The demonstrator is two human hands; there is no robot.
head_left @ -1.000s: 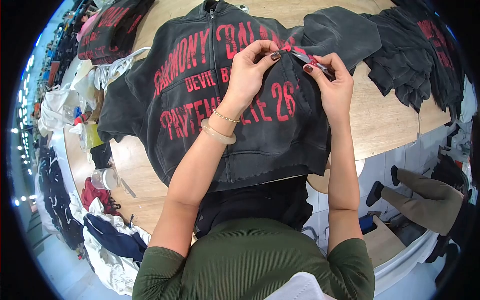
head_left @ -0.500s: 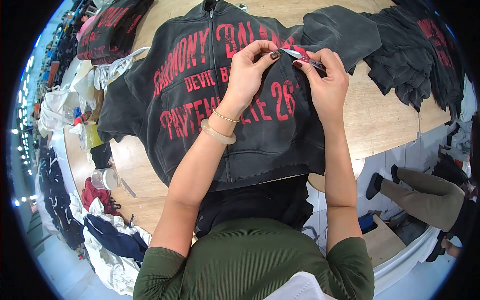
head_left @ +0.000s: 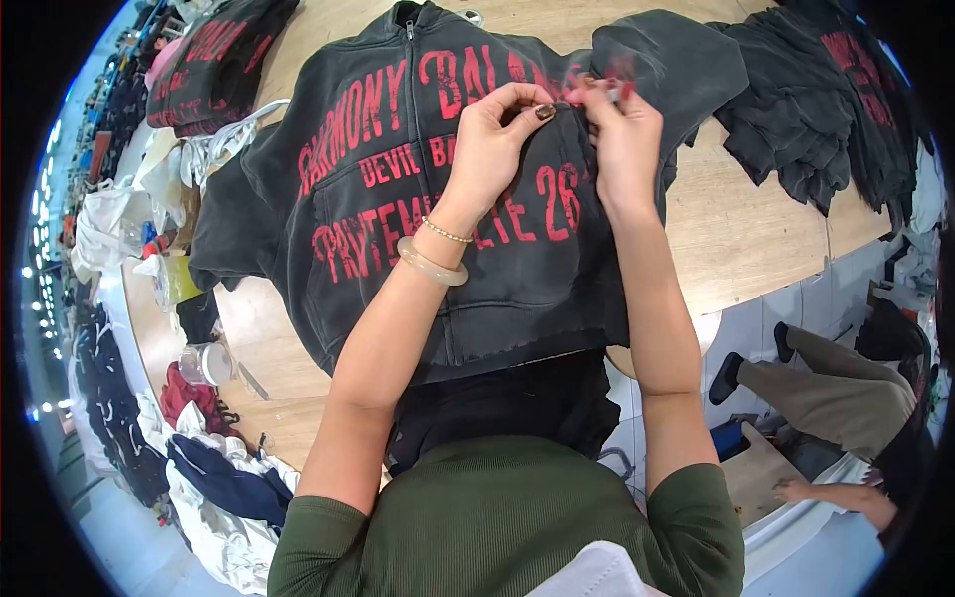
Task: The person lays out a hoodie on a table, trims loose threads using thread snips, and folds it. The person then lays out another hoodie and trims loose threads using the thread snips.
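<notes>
A faded black zip-up hoodie (head_left: 383, 214) with red lettering is spread over the table in front of me. My left hand (head_left: 502, 124) is closed in a pinch on the fabric of its chest, near the end of the top line of letters. Right beside it, my right hand (head_left: 622, 139) holds small thread snips (head_left: 619, 88) with red on the handle, smeared by motion. The snips' blades cannot be made out now. One sleeve (head_left: 671, 65) of the hoodie stretches out past my right hand.
Folded dark garments (head_left: 207, 75) with red print lie at the back left, and more dark clothes (head_left: 796, 109) at the right. A clear jar (head_left: 211, 364) stands left, near white and navy cloth (head_left: 224, 478). At the right, another person's legs (head_left: 826, 378) and hand (head_left: 796, 491) show.
My right hand has moved left, close against my left hand, and the snips have turned upward and blurred. The left hand keeps its pinch. The other person's arm has reached further in.
</notes>
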